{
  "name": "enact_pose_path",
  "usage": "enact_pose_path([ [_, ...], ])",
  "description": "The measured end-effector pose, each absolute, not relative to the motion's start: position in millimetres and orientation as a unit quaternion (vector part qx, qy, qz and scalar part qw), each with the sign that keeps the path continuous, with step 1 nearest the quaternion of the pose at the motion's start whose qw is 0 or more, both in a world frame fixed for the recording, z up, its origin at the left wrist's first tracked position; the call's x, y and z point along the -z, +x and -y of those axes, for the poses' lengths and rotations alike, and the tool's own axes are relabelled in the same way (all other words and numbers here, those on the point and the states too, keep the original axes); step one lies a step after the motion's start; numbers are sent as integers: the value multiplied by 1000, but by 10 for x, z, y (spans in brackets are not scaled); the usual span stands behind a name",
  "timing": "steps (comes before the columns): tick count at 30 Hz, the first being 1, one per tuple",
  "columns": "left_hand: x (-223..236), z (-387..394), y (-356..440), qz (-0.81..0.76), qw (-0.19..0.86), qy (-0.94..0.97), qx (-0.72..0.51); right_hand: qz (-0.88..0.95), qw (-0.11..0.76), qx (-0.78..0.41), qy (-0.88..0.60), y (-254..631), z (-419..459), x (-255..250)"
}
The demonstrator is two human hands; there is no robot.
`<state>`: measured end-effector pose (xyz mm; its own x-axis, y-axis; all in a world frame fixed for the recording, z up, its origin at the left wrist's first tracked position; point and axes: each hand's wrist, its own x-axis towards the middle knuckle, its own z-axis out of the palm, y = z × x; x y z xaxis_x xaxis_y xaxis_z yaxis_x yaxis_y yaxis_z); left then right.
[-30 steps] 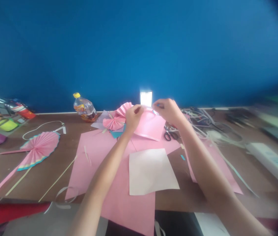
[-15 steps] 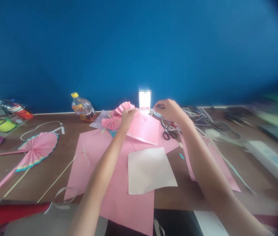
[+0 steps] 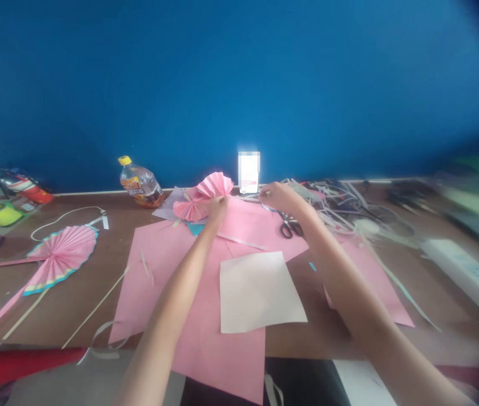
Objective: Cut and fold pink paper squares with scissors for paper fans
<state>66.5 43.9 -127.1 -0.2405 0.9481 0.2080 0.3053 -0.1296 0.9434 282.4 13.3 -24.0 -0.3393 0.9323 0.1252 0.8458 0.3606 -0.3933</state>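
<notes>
My left hand point(image 3: 219, 207) is closed in a pinch on the upper left corner of a pink paper sheet point(image 3: 245, 223) with a pale strip along its lower edge. Right beside that hand are pleated pink paper fans point(image 3: 215, 185). My right hand point(image 3: 280, 197) is closed near the sheet's upper right side, fingertips together; what they hold is too small to make out. Black-handled scissors point(image 3: 290, 226) lie just below this hand. Nearer to me, a white paper piece point(image 3: 260, 293) rests on large pink paper point(image 3: 218, 361).
A lit phone point(image 3: 249, 173) stands against the blue wall. On the left are a drink bottle point(image 3: 141, 183) and a finished-looking pink fan point(image 3: 62, 254). Paper scraps point(image 3: 336, 206) heap up at the right, with a white power strip point(image 3: 467, 276) beyond.
The pink sheet has dropped flatter toward the table. My left hand has moved slightly down and left, and my right hand has come lower and a little left, closer to the sheet.
</notes>
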Motion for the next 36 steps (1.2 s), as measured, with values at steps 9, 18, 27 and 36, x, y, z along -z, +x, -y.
enact_pose_path([
  [9,1339,-454,659,-574,248,604,-494,840,133,-146,-506,2977,-208,271],
  [18,1433,-423,827,-554,201,675,-445,867,114,-118,-470,3060,-217,206],
  [27,1547,-450,877,-534,64,777,-326,864,92,-122,-480,3058,-229,224],
  [36,1611,-475,879,-531,-7,807,-258,862,85,-129,-483,3008,-231,215],
])
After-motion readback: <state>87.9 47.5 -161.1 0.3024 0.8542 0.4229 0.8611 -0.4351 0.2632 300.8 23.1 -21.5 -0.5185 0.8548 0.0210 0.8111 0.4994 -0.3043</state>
